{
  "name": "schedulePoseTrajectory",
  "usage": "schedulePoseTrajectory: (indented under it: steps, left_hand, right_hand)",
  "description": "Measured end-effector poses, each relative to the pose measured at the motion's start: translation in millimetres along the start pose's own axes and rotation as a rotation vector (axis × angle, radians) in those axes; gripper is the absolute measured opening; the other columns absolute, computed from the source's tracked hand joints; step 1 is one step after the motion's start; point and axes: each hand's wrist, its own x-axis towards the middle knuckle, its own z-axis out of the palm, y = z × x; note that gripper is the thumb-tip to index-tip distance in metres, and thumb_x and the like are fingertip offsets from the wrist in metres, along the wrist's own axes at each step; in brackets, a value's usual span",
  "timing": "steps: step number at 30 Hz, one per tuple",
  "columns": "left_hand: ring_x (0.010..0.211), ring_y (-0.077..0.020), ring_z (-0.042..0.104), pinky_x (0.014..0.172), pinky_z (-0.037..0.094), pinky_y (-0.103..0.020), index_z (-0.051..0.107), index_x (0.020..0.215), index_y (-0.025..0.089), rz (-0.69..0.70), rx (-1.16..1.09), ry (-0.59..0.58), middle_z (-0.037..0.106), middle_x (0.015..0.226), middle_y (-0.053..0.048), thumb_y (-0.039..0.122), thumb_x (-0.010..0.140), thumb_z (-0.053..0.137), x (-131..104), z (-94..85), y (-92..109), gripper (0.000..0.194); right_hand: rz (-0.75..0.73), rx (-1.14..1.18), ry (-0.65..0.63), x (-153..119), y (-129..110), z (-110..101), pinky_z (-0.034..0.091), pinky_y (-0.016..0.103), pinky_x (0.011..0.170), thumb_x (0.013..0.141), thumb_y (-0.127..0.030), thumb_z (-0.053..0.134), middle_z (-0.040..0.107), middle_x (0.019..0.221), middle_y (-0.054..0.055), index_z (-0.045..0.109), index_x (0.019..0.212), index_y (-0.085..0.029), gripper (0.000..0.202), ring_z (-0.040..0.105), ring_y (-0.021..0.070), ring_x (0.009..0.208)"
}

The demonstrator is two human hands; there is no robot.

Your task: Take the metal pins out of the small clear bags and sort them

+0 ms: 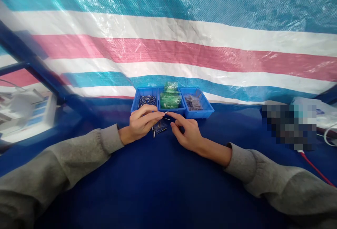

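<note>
My left hand [143, 122] is closed in a pinch, thumb and index finger reaching to the right. A tiny whitish piece [166, 113] shows at its fingertips, too small to name. My right hand [188, 130] points its index finger at that piece from the other side, the tip touching or nearly touching it. Its thumb stands apart from the index finger; the other fingers are curled. Under and between the hands, a small clear bag [160, 126] and a few thin metal pin-like parts [154, 132] lie on the blue table [168, 176].
Behind the hands stand three blue bins: one with metal pins [147, 100], one with green plastic packets [170, 99], one with clear bags [193, 102]. At right are a blurred-out dark object [286, 125], a red cable [316, 167] and a plastic bag [325, 113]. A striped sheet [184, 53] hangs behind.
</note>
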Motion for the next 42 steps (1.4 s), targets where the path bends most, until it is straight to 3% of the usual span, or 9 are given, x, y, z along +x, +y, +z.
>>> schedulePoseTrajectory:
  steps: [9,15,28,32,36,42]
  left_hand:
    - [0.076,-0.0090,0.059,0.065,0.048,-0.017,0.064,0.093,0.017,0.013,-0.014,-0.010,0.060,0.083,-0.003,0.011,0.080,0.060,0.3,0.0,0.9,0.015]
    - [0.072,-0.0089,0.059,0.062,0.049,-0.018,0.064,0.090,0.017,0.025,0.001,0.005,0.060,0.080,-0.003,0.016,0.081,0.059,0.3,0.1,1.8,0.010]
    - [0.070,-0.0096,0.061,0.060,0.050,-0.018,0.062,0.084,0.016,0.075,0.006,-0.008,0.064,0.077,-0.004,0.024,0.086,0.053,2.4,-1.4,4.2,0.012]
    - [0.074,-0.0107,0.063,0.064,0.052,-0.020,0.060,0.084,0.015,-0.001,-0.026,0.015,0.066,0.078,-0.005,0.019,0.086,0.051,0.7,0.0,2.5,0.010]
    - [0.078,-0.0118,0.066,0.062,0.053,-0.019,0.057,0.089,0.014,-0.082,-0.156,0.011,0.068,0.082,-0.006,0.015,0.089,0.045,-0.3,2.6,0.9,0.012]
    - [0.061,-0.0086,0.065,0.054,0.049,-0.015,0.057,0.086,0.014,-0.031,-0.128,0.003,0.066,0.066,-0.002,0.021,0.090,0.044,-0.4,4.3,-0.4,0.015]
  right_hand:
    - [0.010,0.006,-0.019,0.3,0.4,0.6,0.036,0.018,0.046,0.087,-0.017,0.038,0.045,0.047,-0.009,0.046,0.123,-0.012,0.037,0.039,0.0066,0.038]
    - [-0.028,0.013,-0.020,0.9,1.2,0.6,0.033,0.018,0.044,0.087,-0.018,0.039,0.046,0.046,-0.007,0.055,0.111,-0.014,0.029,0.038,0.0065,0.036]
    - [-0.156,0.009,-0.126,1.3,0.9,0.3,0.033,0.020,0.046,0.085,-0.013,0.038,0.059,0.057,-0.001,0.058,0.098,-0.014,0.023,0.047,0.0082,0.044]
    - [-0.193,-0.028,-0.157,0.4,1.2,-0.1,0.035,0.020,0.049,0.083,-0.012,0.038,0.059,0.054,-0.001,0.059,0.084,-0.016,0.022,0.049,0.0089,0.044]
    - [-0.181,-0.032,-0.147,0.8,0.7,-0.6,0.035,0.021,0.049,0.082,-0.012,0.038,0.059,0.054,-0.001,0.060,0.084,-0.016,0.023,0.049,0.0091,0.044]
    - [-0.153,-0.028,-0.101,1.1,1.1,-0.4,0.034,0.020,0.047,0.082,-0.011,0.039,0.059,0.053,-0.001,0.061,0.083,-0.014,0.022,0.047,0.0080,0.042]
